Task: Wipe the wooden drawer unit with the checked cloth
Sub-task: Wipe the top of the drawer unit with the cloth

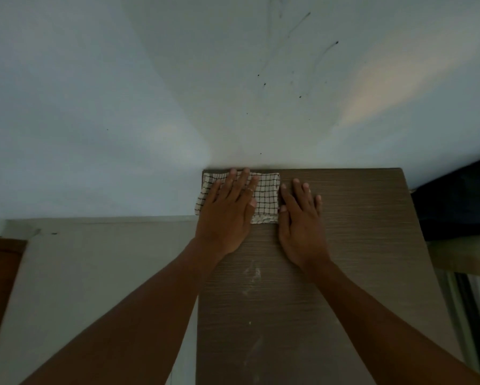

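We log the left hand [227, 215] lying flat, fingers straight and slightly spread, pressing on the folded checked cloth [266, 197]. A ring [249, 189] shows on one finger. The cloth lies under this hand and just to its right, at the far left corner of the wooden drawer unit [372, 245]. The right hand [301, 226] lies flat on bare wood with straight fingers, its thumb just beside the cloth. Pale smudges [254, 273] lie between the forearms.

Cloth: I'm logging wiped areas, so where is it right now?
In the head view the cloth lies at the far left corner of the drawer unit, by the wall, under the left hand; the right hand rests just right of it.
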